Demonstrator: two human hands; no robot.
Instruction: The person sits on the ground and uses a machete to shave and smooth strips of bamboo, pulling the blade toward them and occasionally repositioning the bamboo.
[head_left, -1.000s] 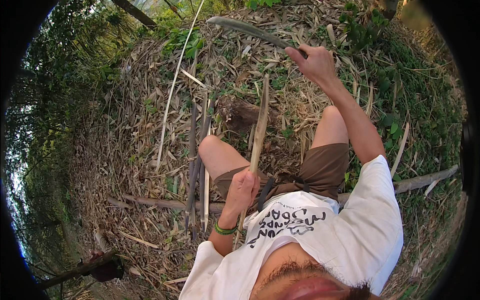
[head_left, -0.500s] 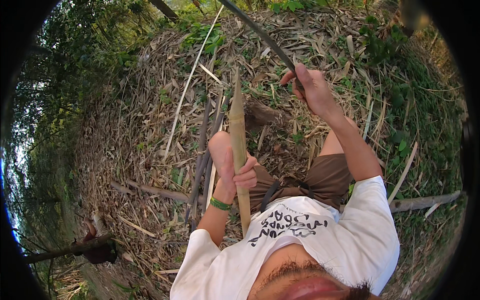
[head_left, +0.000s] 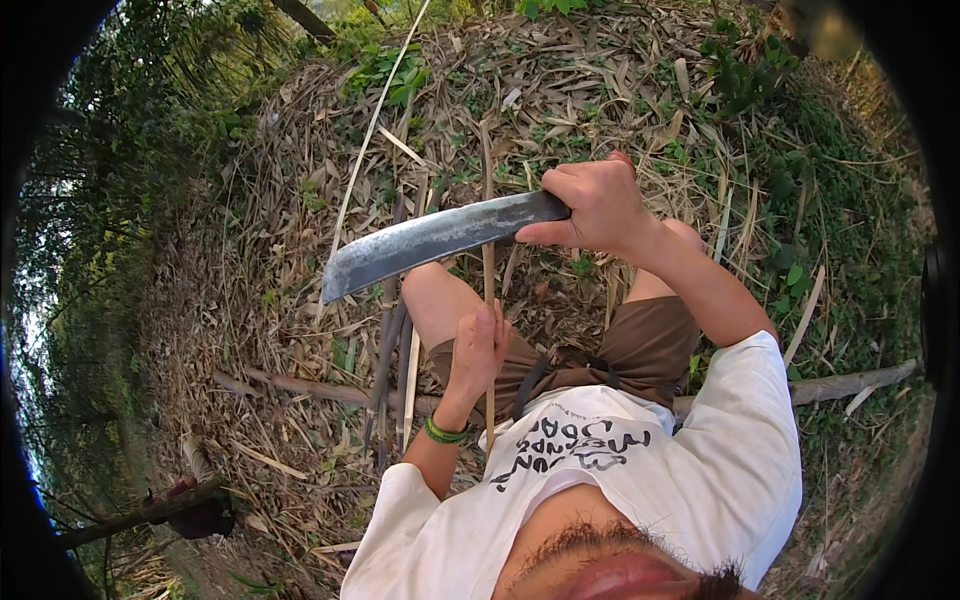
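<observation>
My right hand (head_left: 595,205) is closed round the grip of a machete (head_left: 440,240). Its broad, worn grey blade points left, flat side showing, and crosses in front of a bamboo strip (head_left: 489,272). Closed round the lower part of that strip is my left hand (head_left: 480,345), beside my bent left knee. The strip stands nearly upright with its narrow edge showing, and its lower end reaches my shirt. Whether the blade touches the bamboo I cannot tell. The machete's grip is mostly hidden in my fingers.
Dark thin poles (head_left: 385,350) lie left of my left knee. A long log (head_left: 330,390) passes behind me, showing on both sides. One long pale strip (head_left: 375,120) lies at the upper left among dry leaves. At lower left is a branch (head_left: 140,512).
The machete has swung from pointing up and away to lying crosswise over the bamboo, its tip to the left. My left hand has turned the strip from its broad face to its narrow edge.
</observation>
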